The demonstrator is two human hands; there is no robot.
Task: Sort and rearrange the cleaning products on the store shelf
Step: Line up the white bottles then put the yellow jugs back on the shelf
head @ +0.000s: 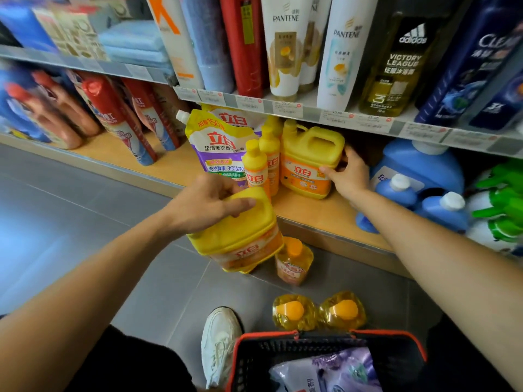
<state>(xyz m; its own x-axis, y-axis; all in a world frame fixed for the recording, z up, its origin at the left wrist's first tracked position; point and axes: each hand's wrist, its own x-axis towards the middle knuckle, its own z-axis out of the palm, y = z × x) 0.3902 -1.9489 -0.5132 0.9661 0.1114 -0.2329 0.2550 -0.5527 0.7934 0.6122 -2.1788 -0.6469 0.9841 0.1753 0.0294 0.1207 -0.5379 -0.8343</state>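
My left hand (209,199) grips the top handle of a big yellow detergent jug (240,239), held tilted in front of the bottom shelf's edge. My right hand (346,174) clasps the right side of a second yellow jug (307,162), which stands upright on the wooden bottom shelf (317,213). Two slim yellow bottles (261,162) stand just left of that jug, with a purple-and-yellow refill pouch (218,142) behind them. Three clear yellow bottles with orange caps (294,261) stand on the floor below.
Blue bottles (418,176) and green spray bottles (498,199) crowd the shelf to the right. Red and blue bottles (113,114) fill the left. Shampoo bottles (285,46) line the shelf above. A black-and-red basket (325,360) with a purple pouch sits by my white shoe (219,343).
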